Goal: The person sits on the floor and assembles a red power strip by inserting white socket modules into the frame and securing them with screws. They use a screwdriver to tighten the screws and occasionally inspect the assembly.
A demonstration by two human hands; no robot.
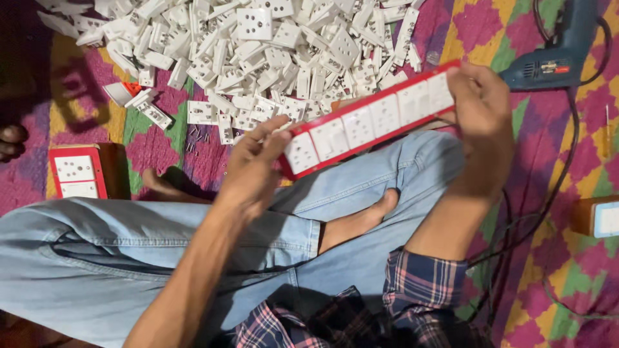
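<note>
A patterned mat [554, 258] in pink, green and yellow covers the floor, and the person sits cross-legged on it in light blue jeans [129, 251], one bare foot [361, 222] showing between the folded legs. Beyond the knees lies a broad heap of white socket and switch parts [258, 51], spread across the top of the view. Above the lap, tilted with its right end higher, is a long red extension board [371, 119] with a row of white sockets set into its face. Both hands are clamped on it and stand well apart, one at each end: the left hand [255, 164] grips the lower end with the fingers curled over the edge, and the right hand [480, 106] closes round the upper end, the thumb side toward the sockets. Just beyond the right hand a blue electric drill [558, 55] lies on the mat, its dark cable [561, 174] trailing down the right side. At the left edge a smaller red-framed socket box [77, 171] rests on the mat beside the knee. A few small dark screws [196, 138] lie scattered near the front edge of the heap.
</note>
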